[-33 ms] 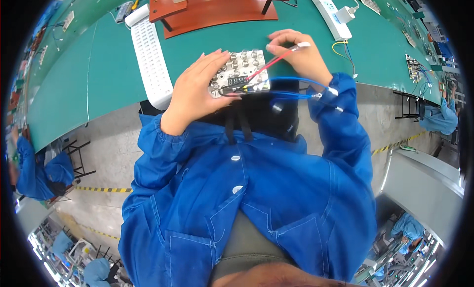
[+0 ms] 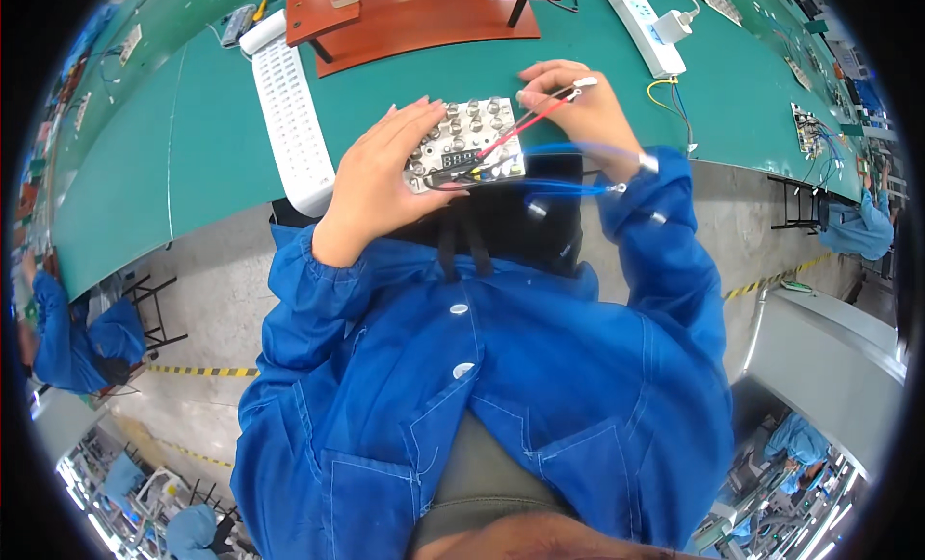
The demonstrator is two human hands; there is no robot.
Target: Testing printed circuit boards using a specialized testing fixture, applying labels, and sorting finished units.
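Observation:
A small white circuit board (image 2: 470, 136) with several round metal-looking parts and a dark digit display is held over the table's front edge. My left hand (image 2: 383, 170) grips it by its left side, fingers along the top and thumb along the lower edge. To the right of the board is my right hand (image 2: 583, 107), loosely curled. Its thumb and fingertips are apart, with nothing visible between them. Red wires (image 2: 528, 128) rise from the board across this hand and end in a pale connector. Blue wires (image 2: 568, 187) stretch right toward my sleeve, their ends partly blurred.
A long white tray with slots (image 2: 286, 112) stands left of my hand on the green table (image 2: 212, 126). A reddish-brown stand (image 2: 424, 44) is at the back. A white power strip (image 2: 644, 30) lies right. Other people sit at both sides.
The board and my hands sit very slightly farther left. The blue wires and their ends have shifted a little and look more blurred.

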